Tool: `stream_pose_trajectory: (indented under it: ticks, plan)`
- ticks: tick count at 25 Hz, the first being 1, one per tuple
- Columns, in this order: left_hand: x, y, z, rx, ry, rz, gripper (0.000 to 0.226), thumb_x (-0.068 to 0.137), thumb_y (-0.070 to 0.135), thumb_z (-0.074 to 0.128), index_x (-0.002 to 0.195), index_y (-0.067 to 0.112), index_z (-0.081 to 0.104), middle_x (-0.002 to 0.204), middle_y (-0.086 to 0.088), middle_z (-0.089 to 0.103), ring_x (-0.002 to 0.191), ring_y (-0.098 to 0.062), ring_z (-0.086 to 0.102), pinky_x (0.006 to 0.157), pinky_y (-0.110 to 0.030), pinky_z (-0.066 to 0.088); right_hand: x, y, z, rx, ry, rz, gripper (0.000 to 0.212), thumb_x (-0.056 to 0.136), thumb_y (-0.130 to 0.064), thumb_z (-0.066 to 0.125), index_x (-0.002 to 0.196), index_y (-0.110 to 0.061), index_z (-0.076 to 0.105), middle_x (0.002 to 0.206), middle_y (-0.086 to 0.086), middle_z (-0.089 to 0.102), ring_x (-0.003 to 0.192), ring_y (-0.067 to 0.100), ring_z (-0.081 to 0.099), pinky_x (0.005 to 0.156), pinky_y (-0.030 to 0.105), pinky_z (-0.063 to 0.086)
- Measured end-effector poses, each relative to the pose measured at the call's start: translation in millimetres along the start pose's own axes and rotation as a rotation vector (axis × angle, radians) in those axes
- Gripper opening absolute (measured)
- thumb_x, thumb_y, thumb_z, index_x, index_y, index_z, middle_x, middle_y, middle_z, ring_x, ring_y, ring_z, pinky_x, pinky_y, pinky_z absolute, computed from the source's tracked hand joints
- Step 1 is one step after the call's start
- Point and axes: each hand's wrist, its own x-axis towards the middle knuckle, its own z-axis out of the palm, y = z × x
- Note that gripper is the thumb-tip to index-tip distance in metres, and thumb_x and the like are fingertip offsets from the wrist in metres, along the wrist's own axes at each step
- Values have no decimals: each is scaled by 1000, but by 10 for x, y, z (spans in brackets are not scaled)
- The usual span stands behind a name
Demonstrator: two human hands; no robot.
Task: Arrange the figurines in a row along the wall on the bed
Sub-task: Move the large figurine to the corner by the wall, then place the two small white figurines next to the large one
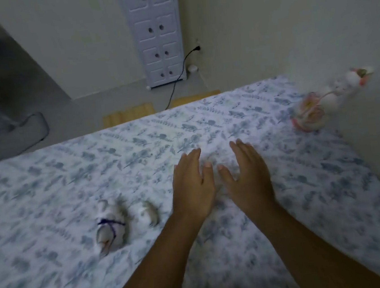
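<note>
My left hand (192,185) and my right hand (248,175) hover flat and empty over the middle of the bed (47,182), fingers apart, thumbs nearly touching. To the left of my left forearm lies a white figurine with a purple ribbon (110,227), and beside it a smaller white one (146,213). At the far right, near the wall (312,25), a pink and white figurine (310,113) sits on the sheet. Behind it a taller white and pink figurine (351,81) leans against the wall. All are blurred.
The bed has a blue leaf-print sheet and the wall runs along its right side. Beyond the far edge are the floor, a white drawer cabinet (155,37), a black cable (177,79), yellow mats (128,115) and a grey object (19,136) at left.
</note>
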Motion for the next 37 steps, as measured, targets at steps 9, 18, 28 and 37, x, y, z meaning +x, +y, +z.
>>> stream_pose_trajectory:
  ticks: [9, 18, 28, 37]
  plan:
    - [-1190, -1601, -1505, 254, 92, -217, 84, 92, 43, 57, 160, 15, 15, 167, -7, 17, 154, -27, 11, 124, -43, 16, -971, -1220, 1255, -110, -601, -128, 85, 87, -23, 68, 155, -37, 19, 166, -7, 5, 151, 22, 10, 118, 43, 25]
    - [-1055, -1874, -1505, -95, 144, -148, 43, 85, 24, 66, 126, 34, 57, 107, 12, 66, 98, -6, 63, 81, -32, 56, -1063, -1152, 1334, 52, -366, -39, 61, 79, -7, 77, 135, -15, 56, 141, 5, 55, 130, 22, 51, 110, 34, 39]
    - [-493, -484, -137, -135, -172, 83, 52, 85, 14, 75, 133, 27, 59, 113, 20, 64, 96, 7, 61, 78, 3, 40, -600, 316, -33, 104, 11, 116, 63, 65, -5, 88, 124, -5, 65, 108, 5, 47, 96, 18, 57, 79, -3, 37]
    - [479, 957, 1935, -50, -457, 395, 46, 80, -3, 75, 124, 5, 67, 116, 2, 67, 102, -9, 60, 83, 3, 38, 32, 2311, -1126, 88, 280, 339, 60, 67, -9, 85, 123, -8, 65, 124, 15, 59, 112, 32, 60, 93, 43, 55]
